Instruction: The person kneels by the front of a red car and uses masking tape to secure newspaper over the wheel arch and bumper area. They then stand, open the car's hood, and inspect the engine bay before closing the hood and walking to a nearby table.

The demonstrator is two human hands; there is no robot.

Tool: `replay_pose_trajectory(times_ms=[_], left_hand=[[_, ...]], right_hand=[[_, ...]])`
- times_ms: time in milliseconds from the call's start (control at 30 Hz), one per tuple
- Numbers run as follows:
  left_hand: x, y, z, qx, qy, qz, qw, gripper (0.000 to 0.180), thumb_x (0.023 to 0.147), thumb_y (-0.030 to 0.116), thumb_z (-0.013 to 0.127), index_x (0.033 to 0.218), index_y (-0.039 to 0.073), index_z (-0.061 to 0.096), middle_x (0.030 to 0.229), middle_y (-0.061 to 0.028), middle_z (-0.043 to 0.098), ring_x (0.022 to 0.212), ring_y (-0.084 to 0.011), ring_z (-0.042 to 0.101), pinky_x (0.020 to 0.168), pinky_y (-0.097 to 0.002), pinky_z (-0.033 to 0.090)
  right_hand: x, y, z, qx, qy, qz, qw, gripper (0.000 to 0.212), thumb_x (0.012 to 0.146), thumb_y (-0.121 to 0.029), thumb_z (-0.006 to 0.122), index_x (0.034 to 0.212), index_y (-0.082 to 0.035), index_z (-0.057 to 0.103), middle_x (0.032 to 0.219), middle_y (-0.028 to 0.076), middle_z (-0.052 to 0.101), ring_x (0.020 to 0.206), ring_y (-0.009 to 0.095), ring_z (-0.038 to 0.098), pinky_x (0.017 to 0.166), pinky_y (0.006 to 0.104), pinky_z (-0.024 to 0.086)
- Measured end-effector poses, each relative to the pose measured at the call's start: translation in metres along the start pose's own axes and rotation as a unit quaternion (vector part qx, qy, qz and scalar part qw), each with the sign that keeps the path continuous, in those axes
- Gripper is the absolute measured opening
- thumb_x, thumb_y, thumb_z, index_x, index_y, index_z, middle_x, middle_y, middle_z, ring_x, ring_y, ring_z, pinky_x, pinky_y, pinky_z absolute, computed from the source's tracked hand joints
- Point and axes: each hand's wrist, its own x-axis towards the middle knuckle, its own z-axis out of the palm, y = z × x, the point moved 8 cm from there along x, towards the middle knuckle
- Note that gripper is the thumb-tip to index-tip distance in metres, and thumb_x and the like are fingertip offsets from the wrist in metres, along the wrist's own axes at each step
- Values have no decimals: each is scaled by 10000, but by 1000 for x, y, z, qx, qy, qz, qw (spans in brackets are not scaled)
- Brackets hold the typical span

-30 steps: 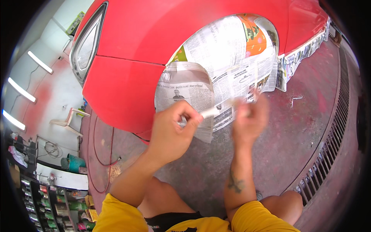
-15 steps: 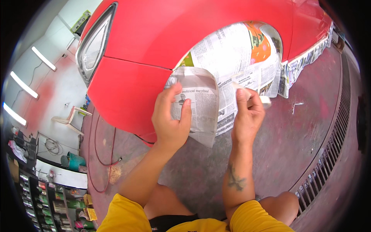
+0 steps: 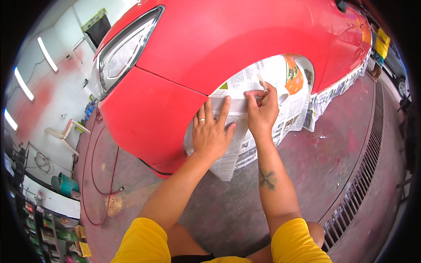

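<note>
A red car (image 3: 228,48) fills the upper view, its front wheel arch covered with newspaper (image 3: 280,87). My left hand (image 3: 211,131) lies flat, fingers spread, pressing a folded newspaper sheet (image 3: 230,153) against the arch's lower front edge. My right hand (image 3: 262,111) rests on the same sheet just to the right, pinching a strip of pale masking tape (image 3: 261,82) that sticks up from its fingers. A small tape roll seems to sit behind that hand, mostly hidden.
More newspaper (image 3: 337,90) masks the car's lower sill. A metal floor drain grate (image 3: 364,175) runs along the right. A red hose (image 3: 94,175) loops on the floor at left, near a white plastic chair (image 3: 66,131) and a green container (image 3: 63,184). A person in yellow (image 3: 380,44) stands far right.
Both hands rose from holding a tape strip in the air to the wheel arch. The left hand now lies flat on the newspaper, and the right presses tape at its top edge.
</note>
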Motion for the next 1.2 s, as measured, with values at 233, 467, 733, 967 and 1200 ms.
replay_pose_trajectory(times_ms=[233, 467, 733, 967, 1200], left_hand=[[-3, 4, 7, 52, -19, 37, 998, 950, 906, 388, 796, 1664, 39, 342, 1692, -250, 327, 1474, -442, 390, 1153, -553, 379], [3, 10, 0, 88, 1, 53, 995, 880, 901, 341, 759, 1619, -30, 412, 1695, -218, 347, 1478, -350, 393, 1116, -457, 401], [7, 13, -7, 105, 63, 72, 990, 634, 975, 240, 605, 1531, -51, 523, 1647, -225, 425, 1417, -328, 449, 1065, -424, 419], [8, 13, -5, 127, 69, 122, 982, 645, 942, 232, 619, 1495, -89, 535, 1644, -237, 446, 1325, -309, 494, 1024, -395, 429], [11, 8, -9, 160, 15, 128, 979, 859, 858, 379, 793, 1522, -76, 494, 1667, -245, 410, 1353, -304, 481, 1040, -422, 418]], right_hand=[[-15, -27, -15, -31, 49, -33, 998, 232, 966, -178, 796, 1104, -10, 715, 903, 30, 661, 635, 98, 490, 736, 297, 463], [-8, -21, 43, -21, -127, 101, 986, 244, 1021, -220, 736, 921, 2, 717, 717, -7, 654, 630, 63, 538, 575, 279, 443], [1, -41, 43, -233, -87, 26, 968, 293, 921, -332, 768, 837, -51, 761, 677, 89, 693, 620, 282, 643, 756, 441, 454], [4, -51, 45, -308, -65, -32, 948, 294, 870, -354, 795, 801, -70, 769, 672, 92, 700, 661, 310, 661, 803, 455, 431], [12, -47, 34, -366, -88, 30, 926, 503, 819, -497, 851, 631, -76, 649, 554, 98, 635, 531, 327, 623, 683, 462, 492]])
